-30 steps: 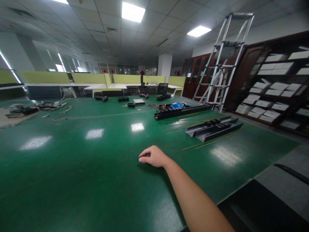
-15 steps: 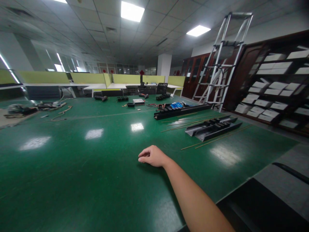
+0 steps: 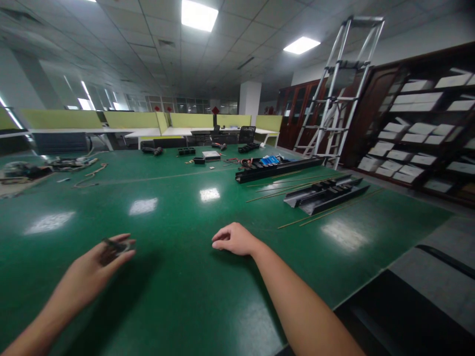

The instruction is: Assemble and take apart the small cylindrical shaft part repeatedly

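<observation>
On the left, my left hand (image 3: 94, 269) is raised above the green tabletop (image 3: 174, 296), its shadow falling beside it. Between its thumb and fingers sits a small dark object (image 3: 113, 250) with a greyish edge, smeared by motion; its kind I cannot make out. My right hand (image 3: 234, 240) rests on the table near the middle. Its fingers are loosely curved, with a gap between thumb and forefinger, and nothing shows in them. The forearm reaches in from the lower right.
Black metal channels (image 3: 326, 198) and thin yellowish rods (image 3: 267, 195) lie at the right. Farther back are a blue item (image 3: 270, 160), a white box (image 3: 211, 155) and black parts (image 3: 186, 151). Cables (image 3: 89, 175) lie at the far left. A ladder (image 3: 339, 94) stands beyond the table.
My left hand has come into view from the lower left with the small dark object in it. The right hand stays where it was. The view has shifted slightly.
</observation>
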The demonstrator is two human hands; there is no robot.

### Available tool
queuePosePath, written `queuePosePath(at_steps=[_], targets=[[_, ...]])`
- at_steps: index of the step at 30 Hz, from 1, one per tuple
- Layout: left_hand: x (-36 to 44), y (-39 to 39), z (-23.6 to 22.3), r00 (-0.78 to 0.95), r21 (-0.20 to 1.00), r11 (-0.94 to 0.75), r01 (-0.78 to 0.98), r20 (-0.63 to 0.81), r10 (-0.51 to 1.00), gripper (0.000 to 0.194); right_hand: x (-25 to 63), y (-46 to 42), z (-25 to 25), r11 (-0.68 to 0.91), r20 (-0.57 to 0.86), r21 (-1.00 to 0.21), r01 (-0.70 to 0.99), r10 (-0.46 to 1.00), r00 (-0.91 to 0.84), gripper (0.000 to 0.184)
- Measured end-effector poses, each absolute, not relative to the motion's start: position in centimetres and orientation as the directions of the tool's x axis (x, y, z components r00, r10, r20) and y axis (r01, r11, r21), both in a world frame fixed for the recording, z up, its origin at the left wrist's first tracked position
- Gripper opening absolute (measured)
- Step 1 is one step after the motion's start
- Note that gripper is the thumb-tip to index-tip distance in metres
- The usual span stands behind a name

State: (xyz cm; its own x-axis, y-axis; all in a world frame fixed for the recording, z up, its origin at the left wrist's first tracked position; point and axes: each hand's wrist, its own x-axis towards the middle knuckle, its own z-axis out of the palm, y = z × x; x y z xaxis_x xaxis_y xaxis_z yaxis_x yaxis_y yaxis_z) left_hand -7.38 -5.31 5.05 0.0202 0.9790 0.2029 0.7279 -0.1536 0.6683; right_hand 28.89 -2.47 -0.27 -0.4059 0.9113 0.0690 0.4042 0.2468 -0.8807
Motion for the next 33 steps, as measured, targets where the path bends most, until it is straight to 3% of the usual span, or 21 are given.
queuePosePath(at_steps=[2, 5, 10, 16, 21, 33], targets=[[-2.8, -3.5, 3.9, 0.181, 0.766, -0.261, 0.588, 0.19, 0.965, 0.065, 28.9, -2.2, -0.4, 0.227, 0.058, -0.899, 0.374, 0.909, -0.413, 0.034], [4.8, -1.5, 1.6, 0.29, 0.846, -0.353, 0.399, 0.249, 0.924, 0.051, 29.0, -1.7, -0.7, 0.209, 0.061, -0.92, 0.332, 0.913, -0.404, 0.031], [9.0, -1.1, -0.8, 0.414, 0.762, -0.483, 0.43, 0.309, 0.856, 0.031, 29.0, -1.0, -1.1, 0.211, 0.061, -0.918, 0.335, 0.911, -0.407, 0.017], [7.6, -1.2, -0.7, 0.406, 0.714, -0.559, 0.421, 0.403, 0.82, 0.028, 28.7, -1.1, -1.1, 0.216, 0.062, -0.916, 0.338, 0.909, -0.412, 0.02], [8.0, -1.4, -0.7, 0.369, 0.731, -0.518, 0.444, 0.377, 0.849, 0.032, 28.6, -1.2, -0.8, 0.21, 0.048, -0.913, 0.349, 0.907, -0.419, 0.021], [8.0, -1.8, -0.9, 0.422, 0.777, -0.558, 0.293, 0.418, 0.804, 0.019, 28.8, -1.4, -0.9, 0.277, 0.094, -0.868, 0.412, 0.907, -0.412, 0.017]])
